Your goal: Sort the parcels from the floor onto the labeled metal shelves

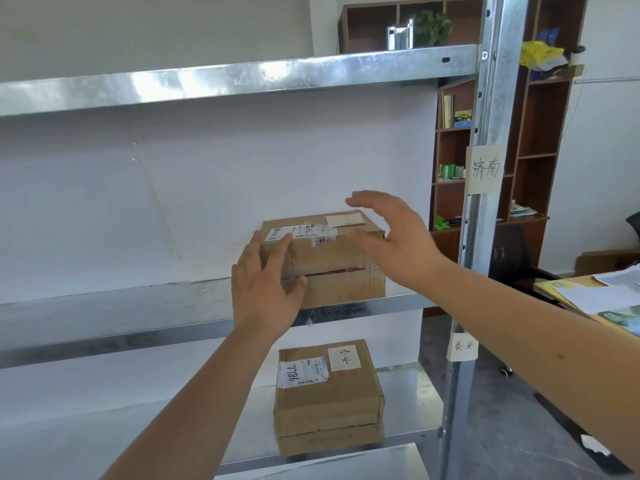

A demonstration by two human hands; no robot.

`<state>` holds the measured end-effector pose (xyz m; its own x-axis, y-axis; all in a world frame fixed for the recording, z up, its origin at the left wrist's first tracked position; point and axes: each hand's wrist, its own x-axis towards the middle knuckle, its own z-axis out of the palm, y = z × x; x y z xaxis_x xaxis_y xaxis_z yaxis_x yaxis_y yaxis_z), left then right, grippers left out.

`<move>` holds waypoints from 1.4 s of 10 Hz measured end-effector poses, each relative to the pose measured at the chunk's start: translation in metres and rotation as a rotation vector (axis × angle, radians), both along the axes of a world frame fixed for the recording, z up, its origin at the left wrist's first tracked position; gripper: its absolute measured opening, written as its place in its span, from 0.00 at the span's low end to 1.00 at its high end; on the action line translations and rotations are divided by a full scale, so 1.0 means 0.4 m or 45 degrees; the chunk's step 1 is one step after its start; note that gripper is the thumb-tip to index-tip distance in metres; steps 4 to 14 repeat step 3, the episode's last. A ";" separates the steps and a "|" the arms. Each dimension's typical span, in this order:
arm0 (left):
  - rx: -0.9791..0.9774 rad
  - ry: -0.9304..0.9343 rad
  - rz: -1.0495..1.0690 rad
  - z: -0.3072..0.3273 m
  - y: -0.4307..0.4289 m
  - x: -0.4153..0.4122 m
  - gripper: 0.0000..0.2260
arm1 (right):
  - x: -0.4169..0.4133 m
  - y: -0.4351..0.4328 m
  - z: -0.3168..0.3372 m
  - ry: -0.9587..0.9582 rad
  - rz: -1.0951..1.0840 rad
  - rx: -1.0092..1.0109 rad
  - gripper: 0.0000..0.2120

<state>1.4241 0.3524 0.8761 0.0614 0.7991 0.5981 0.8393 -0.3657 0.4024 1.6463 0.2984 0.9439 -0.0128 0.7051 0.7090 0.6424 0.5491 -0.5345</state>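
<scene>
Resting straight and slightly apart, the fingers (pixel 277 249) of the left hand (pixel 266 296) touch the front left corner of the upper parcel (pixel 332 259), which sits at the front edge of the middle shelf (pixel 138 317), near its right end. The right hand (pixel 398 244) hovers at that parcel's right end, fingers spread, holding nothing. Two parcels in all: the lower parcel (pixel 329 410), on the bottom shelf (pixel 405 386), reads 泰安 and 7786. Two paper labels on the post (pixel 488 116): 济南 label (pixel 484 169), 泰安 label (pixel 462 346).
</scene>
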 end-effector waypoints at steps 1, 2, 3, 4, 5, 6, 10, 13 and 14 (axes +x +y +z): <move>0.001 0.024 0.002 0.001 -0.001 0.000 0.34 | 0.031 -0.060 0.034 0.057 0.000 0.063 0.18; 0.000 0.045 0.019 0.000 -0.002 0.001 0.34 | 0.064 -0.107 0.053 0.036 -0.043 0.130 0.18; 0.030 0.098 0.071 0.008 0.001 0.007 0.33 | 0.087 -0.133 0.065 -0.030 -0.104 0.113 0.19; 0.030 0.098 0.071 0.008 0.001 0.007 0.33 | 0.087 -0.133 0.065 -0.030 -0.104 0.113 0.19; 0.030 0.098 0.071 0.008 0.001 0.007 0.33 | 0.087 -0.133 0.065 -0.030 -0.104 0.113 0.19; 0.030 0.098 0.071 0.008 0.001 0.007 0.33 | 0.087 -0.133 0.065 -0.030 -0.104 0.113 0.19; 0.030 0.098 0.071 0.008 0.001 0.007 0.33 | 0.087 -0.133 0.065 -0.030 -0.104 0.113 0.19; 0.030 0.098 0.071 0.008 0.001 0.007 0.33 | 0.087 -0.133 0.065 -0.030 -0.104 0.113 0.19; 0.030 0.098 0.071 0.008 0.001 0.007 0.33 | 0.087 -0.133 0.065 -0.030 -0.104 0.113 0.19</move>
